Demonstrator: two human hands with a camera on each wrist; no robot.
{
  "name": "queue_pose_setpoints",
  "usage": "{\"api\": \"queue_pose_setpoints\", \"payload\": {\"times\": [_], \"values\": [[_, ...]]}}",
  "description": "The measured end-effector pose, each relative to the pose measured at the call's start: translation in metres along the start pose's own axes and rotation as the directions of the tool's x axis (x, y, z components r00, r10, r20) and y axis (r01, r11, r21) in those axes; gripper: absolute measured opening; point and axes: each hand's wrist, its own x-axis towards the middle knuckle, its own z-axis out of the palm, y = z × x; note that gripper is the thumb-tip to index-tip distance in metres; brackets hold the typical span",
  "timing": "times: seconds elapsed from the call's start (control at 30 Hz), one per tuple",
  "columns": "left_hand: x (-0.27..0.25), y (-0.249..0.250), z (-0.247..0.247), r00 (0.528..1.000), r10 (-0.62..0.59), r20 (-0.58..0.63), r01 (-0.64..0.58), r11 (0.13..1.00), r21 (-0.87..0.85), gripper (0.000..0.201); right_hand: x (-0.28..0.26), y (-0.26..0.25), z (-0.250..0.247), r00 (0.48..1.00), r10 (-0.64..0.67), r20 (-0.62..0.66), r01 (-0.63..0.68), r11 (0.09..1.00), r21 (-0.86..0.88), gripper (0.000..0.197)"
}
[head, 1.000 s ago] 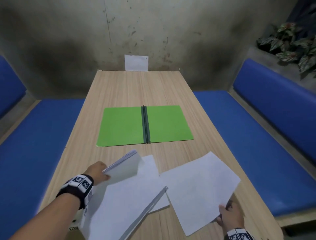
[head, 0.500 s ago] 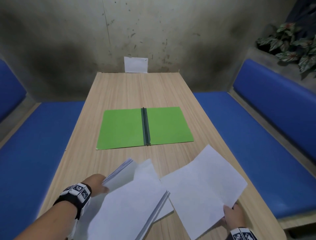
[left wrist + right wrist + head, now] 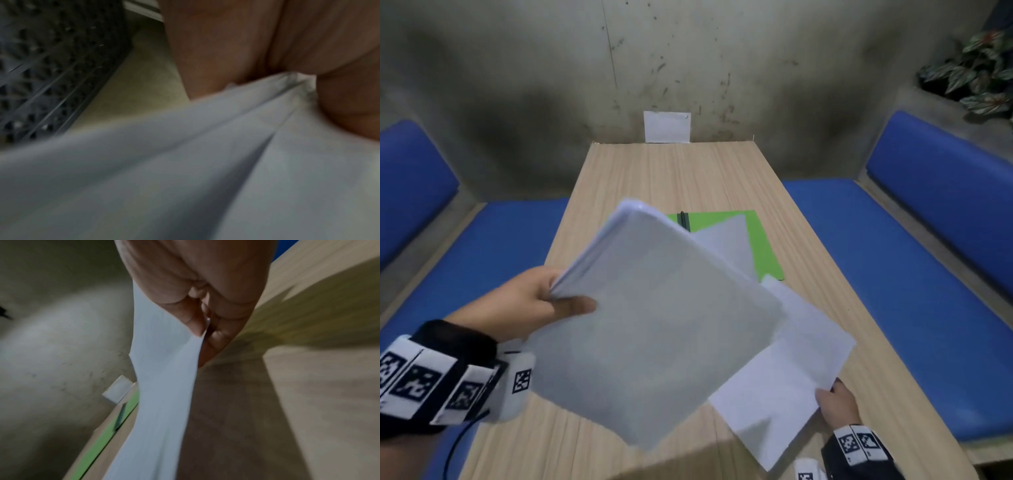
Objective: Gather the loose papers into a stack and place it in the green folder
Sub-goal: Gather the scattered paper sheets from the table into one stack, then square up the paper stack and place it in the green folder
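Observation:
My left hand grips a thick bundle of white papers by its left edge and holds it raised above the table, thumb on top; the left wrist view shows the sheets pinched between thumb and fingers. My right hand pinches the near corner of a separate white sheet low over the table at the right; the right wrist view shows thumb and forefinger closed on that sheet. The open green folder lies flat mid-table, mostly hidden behind the raised bundle.
The wooden table runs away from me to a stained wall, where a small white card leans. Blue bench seats flank both long sides. A potted plant sits on the ledge at the back right.
My left hand has lifted the bundle off the table and swung it up and forward, covering most of the folder. The right hand still holds its sheet, shifted slightly left.

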Motion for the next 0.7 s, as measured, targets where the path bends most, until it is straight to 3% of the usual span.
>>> {"api": "queue_pose_setpoints", "payload": {"times": [0.07,0.17,0.27,0.37,0.47,0.5,0.6,0.7], "values": [[0.005,-0.003,0.004,0.999,-0.038,-0.009,0.037,0.986,-0.161,0.030,0.001,-0.001,0.020,0.994,-0.010,0.111,0.009,1.000,0.013,0.026],[0.021,-0.033,0.032,0.995,-0.102,-0.013,0.094,0.949,-0.300,0.085,-0.005,-0.004,0.044,0.962,-0.009,0.271,-0.019,0.995,0.100,0.025],[0.036,-0.085,0.084,0.975,-0.220,0.027,0.208,0.868,-0.451,0.103,-0.012,-0.004,0.067,0.929,0.021,0.369,-0.063,0.993,0.101,0.026],[0.036,-0.128,0.138,0.948,-0.314,0.055,0.311,0.872,-0.379,0.084,-0.010,0.009,0.080,0.884,0.112,0.453,-0.192,0.972,0.133,0.035],[0.036,-0.151,0.172,0.889,-0.457,-0.027,0.441,0.869,-0.223,0.058,-0.019,0.006,0.076,0.868,0.191,0.459,-0.285,0.948,0.143,0.016],[0.038,-0.157,0.178,0.861,-0.505,-0.059,0.484,0.850,-0.206,0.051,-0.019,0.006,0.074,0.854,0.189,0.485,-0.297,0.942,0.155,0.018],[0.047,-0.166,0.187,0.828,-0.551,-0.105,0.537,0.833,-0.135,0.048,-0.013,0.005,0.077,0.844,0.176,0.507,-0.222,0.974,0.031,0.072],[0.049,-0.158,0.191,0.843,-0.533,-0.074,0.517,0.840,-0.163,0.043,-0.012,0.012,0.086,0.843,0.135,0.521,-0.121,0.991,-0.061,0.098]]}}
